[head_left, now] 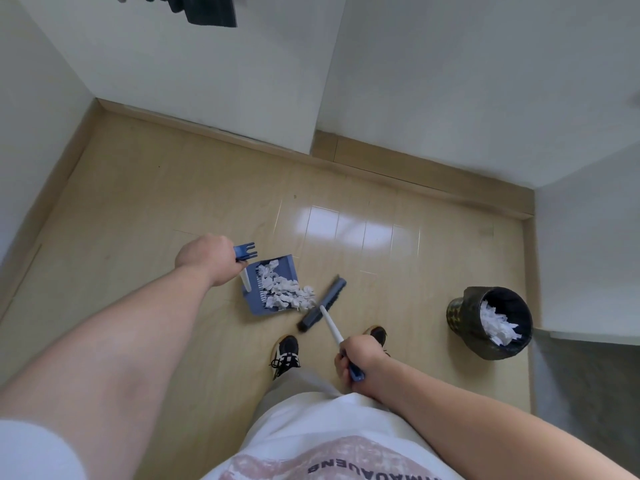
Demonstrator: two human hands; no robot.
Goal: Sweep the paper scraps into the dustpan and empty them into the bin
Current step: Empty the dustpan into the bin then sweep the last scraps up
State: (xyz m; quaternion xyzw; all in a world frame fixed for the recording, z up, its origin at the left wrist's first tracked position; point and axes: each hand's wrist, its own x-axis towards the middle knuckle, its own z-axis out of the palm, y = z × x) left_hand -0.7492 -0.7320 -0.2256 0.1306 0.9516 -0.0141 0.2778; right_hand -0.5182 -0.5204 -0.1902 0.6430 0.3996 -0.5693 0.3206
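A blue dustpan (254,304) rests on the wooden floor, holding a heap of white paper scraps (282,289); a few scraps spill over its open right edge. My left hand (204,256) grips the top of the dustpan's white handle. My right hand (358,358) grips the white broom handle near its blue end. The dark broom head (323,304) lies on the floor just right of the scraps. A dark bin (491,323) stands at the right, with white scraps inside.
White walls with wooden skirting enclose the floor at the back and left. A grey surface borders the bin on the right. My two dark shoes (287,349) stand just behind the broom. Dark cloth (207,8) hangs at the top.
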